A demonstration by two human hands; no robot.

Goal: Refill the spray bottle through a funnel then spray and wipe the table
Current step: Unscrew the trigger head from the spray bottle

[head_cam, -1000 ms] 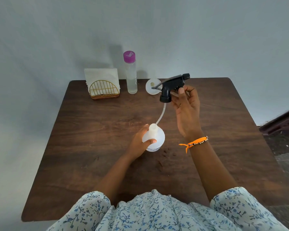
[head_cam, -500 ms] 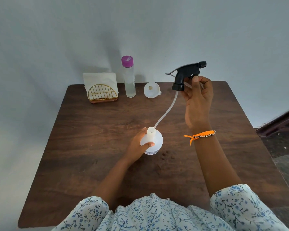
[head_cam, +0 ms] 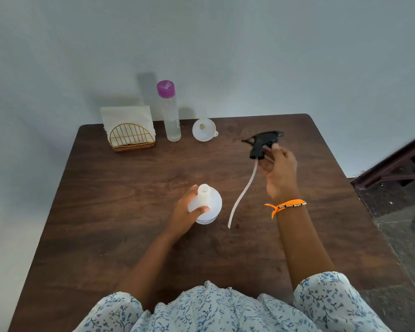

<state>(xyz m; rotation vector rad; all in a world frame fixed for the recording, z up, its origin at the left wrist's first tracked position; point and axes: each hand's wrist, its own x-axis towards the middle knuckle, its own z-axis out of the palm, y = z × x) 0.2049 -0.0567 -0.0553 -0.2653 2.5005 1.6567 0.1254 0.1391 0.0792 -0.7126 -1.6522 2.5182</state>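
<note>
Head view: bottle open, funnel waiting across the table

Fingers of the right hand (head_cam: 279, 171) close around the collar of the black trigger sprayer (head_cam: 261, 143), holding it just above the table's far right side. Its pale dip tube (head_cam: 243, 192) trails free, running near and leftward from the collar, its tip close to the tabletop and just beside the bottle. The left hand (head_cam: 187, 212) wraps the shoulder of the white spray bottle (head_cam: 209, 204), which stands upright near the middle of the dark wooden table (head_cam: 106, 212), neck uncapped and open.

The white funnel (head_cam: 204, 130) sits mouth-up at the far edge, beyond the bottle, left of the right hand and nearer to it than to the left. Just left of the funnel stands a clear refill bottle (head_cam: 171, 116), purple cap on. A napkin holder (head_cam: 130, 133) sits further left. Setting the sprayer down would likely free the right hand for the funnel.
</note>
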